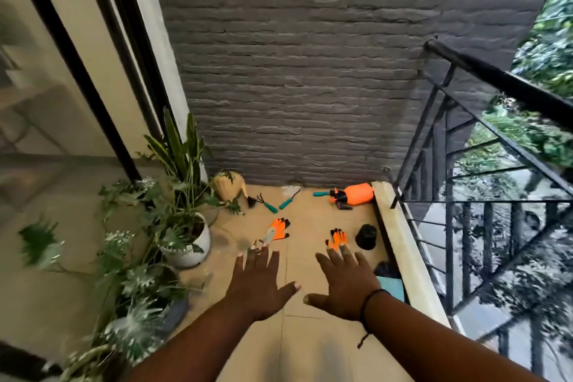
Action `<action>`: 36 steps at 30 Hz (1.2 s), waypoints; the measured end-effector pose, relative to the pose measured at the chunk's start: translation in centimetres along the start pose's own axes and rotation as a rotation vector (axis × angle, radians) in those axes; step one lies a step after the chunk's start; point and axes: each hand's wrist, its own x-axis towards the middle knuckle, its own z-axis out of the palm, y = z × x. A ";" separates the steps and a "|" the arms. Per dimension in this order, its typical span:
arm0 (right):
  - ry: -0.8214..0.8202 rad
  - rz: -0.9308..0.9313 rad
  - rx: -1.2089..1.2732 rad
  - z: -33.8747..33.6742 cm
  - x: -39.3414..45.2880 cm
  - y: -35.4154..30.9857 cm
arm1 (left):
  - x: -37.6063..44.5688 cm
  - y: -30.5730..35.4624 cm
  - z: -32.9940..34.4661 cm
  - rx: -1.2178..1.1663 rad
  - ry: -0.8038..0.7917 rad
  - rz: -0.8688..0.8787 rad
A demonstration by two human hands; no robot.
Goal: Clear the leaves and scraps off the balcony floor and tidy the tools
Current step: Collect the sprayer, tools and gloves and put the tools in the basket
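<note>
Left hand: the left hand (257, 279) is stretched forward above the floor, fingers straight and spread, holding nothing.
Right hand: the right hand (344, 281) is held out the same way, fingers apart and empty, with a dark cord round the wrist.
Floor: the tan tiled floor (310, 347) runs from near to the far brick wall; any leaves or scraps on it are too small or blurred to pick out.
Gloves: an orange glove (278, 228) lies just beyond the left fingertips and a second glove (338, 239) just beyond the right. They look soft, limp and light; a pinch at the cuff or a scoop under the palm should do.
Hand tools: teal-handled tools (273, 205) lie far left by the wall, another (321, 194) further right. Likely stiff and light, with pointed ends; best taken by the handles.
Sprayer: an orange sprayer (358, 194) lies on its side in the far right corner. Smooth and round, possibly heavy if it holds water; the dark nozzle end looks the surest grip.
Black pot: a small black pot (366, 236) stands near the right kerb; probably thin light plastic, taken at the rim.
Plants: potted plants, one in a white pot (198, 245), crowd the left side; the leaves look fragile.
</note>
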 end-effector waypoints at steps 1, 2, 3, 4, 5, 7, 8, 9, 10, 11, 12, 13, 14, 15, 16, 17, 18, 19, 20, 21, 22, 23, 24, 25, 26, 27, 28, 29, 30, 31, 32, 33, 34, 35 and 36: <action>0.002 0.005 0.004 -0.1 1.1 0.3 | 1.3 -0.1 -0.1 0.002 -0.009 -0.005; 0.007 0.006 0.010 -0.1 2.5 0.9 | 3.0 -0.2 -0.2 -0.002 -0.018 -0.012; 0.005 0.003 0.008 -0.1 3.8 1.3 | 4.4 -0.3 -0.4 -0.008 -0.030 -0.023; 0.000 -0.004 0.005 -0.1 5.0 1.7 | 5.7 -0.4 -0.6 -0.018 -0.041 -0.034; -0.008 -0.009 0.012 -0.2 6.8 2.5 | 7.6 -0.4 -1.0 -0.029 -0.051 -0.043; -0.028 -0.011 0.041 -0.3 10.4 4.0 | 11.0 -0.5 -1.6 -0.051 -0.065 -0.054; -0.036 -0.010 0.049 -0.5 12.1 4.8 | 12.5 -0.7 -2.1 -0.036 -0.075 -0.059; -0.047 -0.020 0.040 -0.9 13.8 5.5 | 13.8 -0.9 -2.5 -0.019 -0.080 -0.061; -0.065 -0.046 0.026 -1.4 15.7 6.3 | 15.3 -1.1 -3.2 -0.019 -0.102 -0.072; -0.076 -0.060 0.007 -1.7 17.3 6.9 | 16.4 -1.3 -3.8 -0.020 -0.107 -0.084; -0.074 -0.072 -0.006 -2.4 19.5 7.6 | 18.0 -1.6 -4.8 -0.018 -0.098 -0.103; -0.083 -0.083 -0.027 -3.1 21.0 8.0 | 19.1 -1.7 -5.5 -0.014 -0.089 -0.114; -0.084 -0.101 -0.053 -3.8 22.5 8.5 | 20.1 -1.9 -6.0 -0.020 -0.086 -0.125; -0.090 -0.130 -0.080 -4.4 24.2 8.8 | 21.2 -2.1 -6.4 -0.044 -0.097 -0.144; -0.088 -0.145 -0.098 -4.9 25.5 8.9 | 22.0 -2.4 -6.8 -0.068 -0.103 -0.160; -0.084 -0.157 -0.107 -5.4 27.1 8.9 | 23.1 -3.0 -6.9 -0.088 -0.098 -0.183; -0.086 -0.166 -0.110 -5.9 28.3 8.8 | 23.9 -3.6 -7.0 -0.099 -0.092 -0.198; -0.089 -0.175 -0.103 -6.3 29.4 8.6 | 24.6 -4.1 -7.1 -0.102 -0.093 -0.208; -0.089 -0.188 -0.096 -6.9 31.0 8.2 | 25.4 -4.9 -7.3 -0.110 -0.102 -0.220; -0.089 -0.196 -0.096 -7.2 32.1 7.9 | 25.9 -5.5 -7.3 -0.113 -0.108 -0.229; -0.090 -0.206 -0.103 -7.6 33.6 7.4 | 26.8 -6.6 -7.4 -0.118 -0.119 -0.234; -0.094 -0.214 -0.117 -8.0 34.8 7.1 | 27.7 -7.5 -7.5 -0.124 -0.123 -0.234; -0.094 -0.220 -0.129 -8.3 36.0 6.8 | 28.6 -8.4 -7.7 -0.118 -0.125 -0.229; -0.091 -0.224 -0.138 -8.9 37.7 6.3 | 29.9 -9.7 -7.9 -0.114 -0.118 -0.225; -0.091 -0.224 -0.144 -9.3 39.0 6.0 | 30.9 -10.7 -8.1 -0.109 -0.112 -0.221; -0.092 -0.222 -0.151 -9.9 40.9 5.5 | 32.5 -12.1 -8.4 -0.115 -0.102 -0.216; -0.097 -0.220 -0.160 -10.5 42.4 5.2 | 33.8 -13.4 -8.9 -0.114 -0.094 -0.213; -0.106 -0.216 -0.164 -11.0 43.7 4.9 | 35.0 -14.5 -9.5 -0.114 -0.086 -0.215; -0.113 -0.211 -0.173 -11.8 45.6 4.4 | 36.7 -16.1 -10.1 -0.119 -0.075 -0.215; -0.122 -0.204 -0.179 -12.3 46.8 4.1 | 37.9 -17.3 -10.6 -0.122 -0.075 -0.216; -0.128 -0.192 -0.178 -13.0 48.5 3.7 | 39.5 -18.8 -11.3 -0.125 -0.077 -0.213; -0.127 -0.179 -0.167 -13.6 49.5 3.4 | 40.7 -19.9 -11.8 -0.120 -0.080 -0.207; -0.121 -0.166 -0.151 -14.1 50.4 3.3 | 41.8 -20.9 -12.3 -0.108 -0.086 -0.204; -0.115 -0.153 -0.130 -14.6 51.7 3.0 | 43.2 -22.0 -12.8 -0.093 -0.094 -0.200; -0.114 -0.141 -0.119 -14.9 52.7 2.8 | 44.3 -22.9 -13.2 -0.067 -0.105 -0.195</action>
